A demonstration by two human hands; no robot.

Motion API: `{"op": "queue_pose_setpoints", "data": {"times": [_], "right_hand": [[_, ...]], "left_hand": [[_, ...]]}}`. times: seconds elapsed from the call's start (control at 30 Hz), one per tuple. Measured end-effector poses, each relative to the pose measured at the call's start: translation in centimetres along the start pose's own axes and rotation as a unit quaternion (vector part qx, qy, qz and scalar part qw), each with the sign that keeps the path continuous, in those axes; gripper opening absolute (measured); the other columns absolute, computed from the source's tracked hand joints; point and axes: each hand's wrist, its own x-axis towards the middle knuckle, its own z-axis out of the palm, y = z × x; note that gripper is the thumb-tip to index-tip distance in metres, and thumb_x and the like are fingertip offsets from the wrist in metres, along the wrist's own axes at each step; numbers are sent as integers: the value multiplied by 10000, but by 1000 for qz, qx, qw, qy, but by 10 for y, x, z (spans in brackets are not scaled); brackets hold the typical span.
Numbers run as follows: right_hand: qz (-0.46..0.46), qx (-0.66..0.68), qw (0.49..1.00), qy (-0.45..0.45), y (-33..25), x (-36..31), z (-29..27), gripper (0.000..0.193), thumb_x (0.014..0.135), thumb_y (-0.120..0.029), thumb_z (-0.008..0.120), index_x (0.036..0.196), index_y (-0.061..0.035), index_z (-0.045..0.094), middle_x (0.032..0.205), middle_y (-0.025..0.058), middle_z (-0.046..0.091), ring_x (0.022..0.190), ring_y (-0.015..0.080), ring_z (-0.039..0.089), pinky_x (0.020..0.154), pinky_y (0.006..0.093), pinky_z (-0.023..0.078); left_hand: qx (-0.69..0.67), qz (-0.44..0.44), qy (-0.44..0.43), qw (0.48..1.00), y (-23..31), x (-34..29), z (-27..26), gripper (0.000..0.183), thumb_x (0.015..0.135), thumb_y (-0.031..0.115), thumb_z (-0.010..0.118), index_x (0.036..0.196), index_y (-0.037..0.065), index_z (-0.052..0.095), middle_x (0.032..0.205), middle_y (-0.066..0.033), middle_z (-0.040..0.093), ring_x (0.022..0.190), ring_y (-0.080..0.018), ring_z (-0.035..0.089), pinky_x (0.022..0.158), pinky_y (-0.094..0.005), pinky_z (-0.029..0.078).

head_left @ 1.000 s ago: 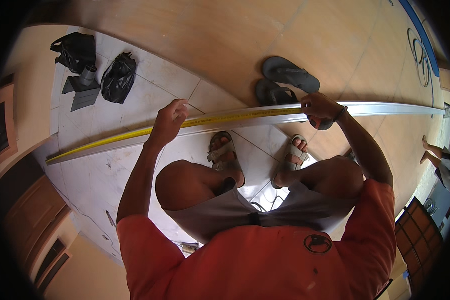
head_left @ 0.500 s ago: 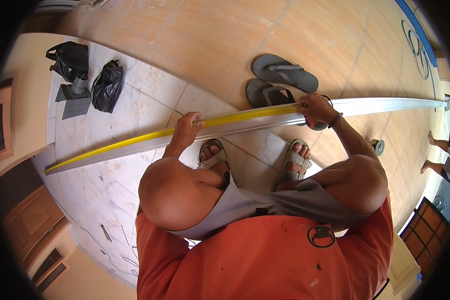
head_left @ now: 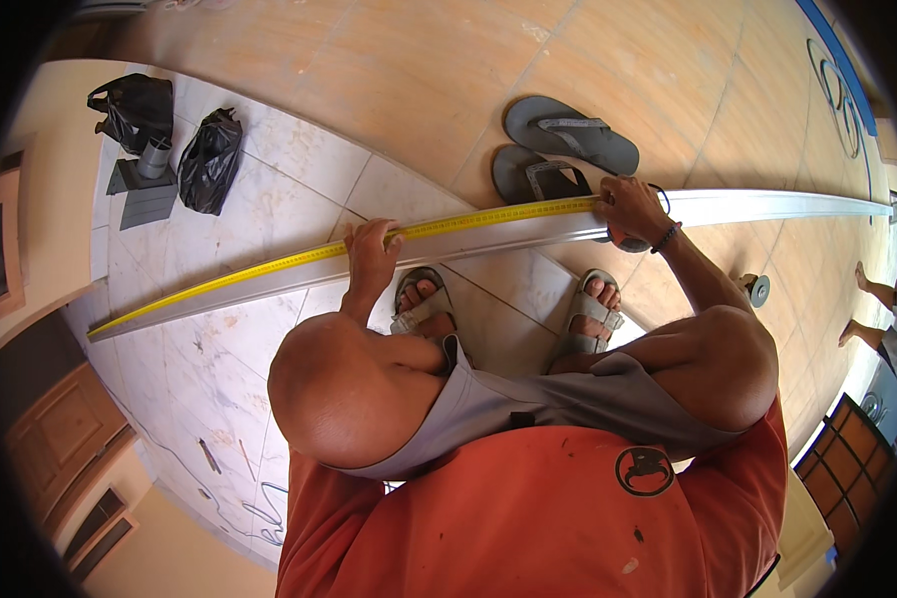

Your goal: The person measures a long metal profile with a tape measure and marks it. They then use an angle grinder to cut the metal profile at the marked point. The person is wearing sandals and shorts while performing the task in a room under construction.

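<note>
A long silvery metal profile (head_left: 543, 231) lies across in front of my feet, from far left to far right. Along its far edge runs the pulled-out yellow blade of a tape measure (head_left: 498, 215), reaching the profile's left end. My left hand (head_left: 371, 256) is closed over the profile and blade, fingers curled at the far edge, thumb on the near side. Closed around the tape measure's case is my right hand (head_left: 631, 207), pressed against the profile; the dark and orange case (head_left: 625, 240) shows only partly below it.
Grey flip-flops (head_left: 573, 140) lie beyond the profile. Black plastic bags (head_left: 209, 164) and grey pipe fittings (head_left: 149, 184) stand at the far left. A grinder-like tool with a disc (head_left: 757, 290) sits to the right. Another person's feet (head_left: 867, 289) show at the right edge, near a coiled cable (head_left: 835, 105).
My left hand has shifted slightly, its fingers reaching further over the profile's far edge. The right hand stays on the tape measure. The whole view has moved a little.
</note>
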Motion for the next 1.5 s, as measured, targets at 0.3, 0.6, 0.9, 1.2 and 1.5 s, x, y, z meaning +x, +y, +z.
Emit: {"op": "queue_pose_setpoints", "data": {"times": [0.3,0.6,0.9,1.2,1.5], "right_hand": [[8,29,999,-23,6,0,-7,237,749,-267,648,781,-35,608,804,177,639,777,350,640,713,446,496],[56,21,998,-2,55,-21,-35,247,755,-277,657,795,-34,636,768,165,657,759,333,653,726,428,500],[90,43,992,73,117,-49,-69,265,747,-284,700,787,-28,646,753,170,667,740,319,662,704,411,503],[88,34,991,100,147,-46,-43,283,785,-309,663,842,-33,635,808,160,618,854,328,614,768,441,466],[49,67,989,119,159,-53,-47,271,791,-285,676,852,-24,639,817,170,616,838,338,617,751,425,477]], "left_hand": [[4,3,2,1000,-4,-1,4,214,844,189,651,1034,89,660,1061,-82,656,1078,-279,566,1099,-530,213],[7,19,4,1000,-7,2,7,191,852,192,653,1016,94,657,1055,-72,659,1066,-268,572,1091,-511,235],[13,14,15,1000,-4,-1,5,158,847,161,652,992,98,648,1025,-58,661,1020,-261,579,1089,-510,241],[27,11,12,1000,-12,-5,8,172,844,151,645,1007,100,626,1036,-50,654,1058,-256,561,1099,-509,234],[21,1,-1,1000,-10,0,7,170,835,157,661,992,100,630,1027,-55,656,1048,-262,567,1091,-500,247]]}}
